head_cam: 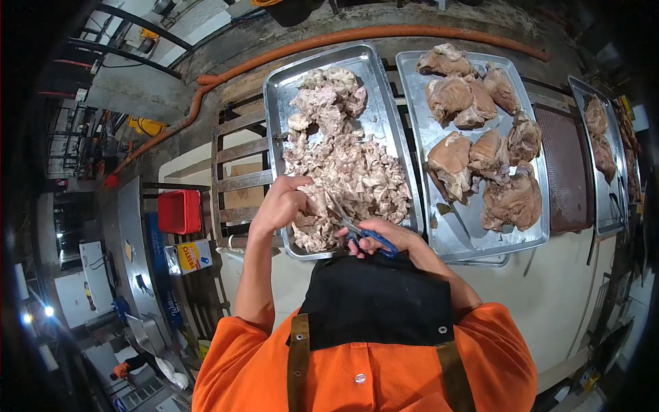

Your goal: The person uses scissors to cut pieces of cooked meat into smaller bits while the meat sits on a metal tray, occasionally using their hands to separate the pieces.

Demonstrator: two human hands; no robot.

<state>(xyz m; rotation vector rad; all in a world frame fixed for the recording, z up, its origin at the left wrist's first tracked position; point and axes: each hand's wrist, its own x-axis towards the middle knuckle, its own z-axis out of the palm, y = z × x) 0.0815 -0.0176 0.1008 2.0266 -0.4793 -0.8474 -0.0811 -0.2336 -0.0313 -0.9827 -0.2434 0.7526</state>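
Note:
My left hand [280, 203] pinches a pale piece of meat [314, 200] over the near left part of a metal tray [378, 77]. In my right hand [386, 234] is a pair of scissors [371, 239] with blue handles. Their blades point up and left, close beside the held piece; whether they touch it I cannot tell. Small cut pieces of meat [355, 170] fill the tray's near half. Larger whitish chunks [329, 92] lie toward its far end.
A second metal tray [412, 92] on the right holds several big cooked meat chunks [453, 154] and a knife [461, 224]. Beyond it are a brown mesh tray [566, 165] and another meat tray [612, 211]. An orange pipe [360, 35] runs behind. A red crate [178, 212] stands left.

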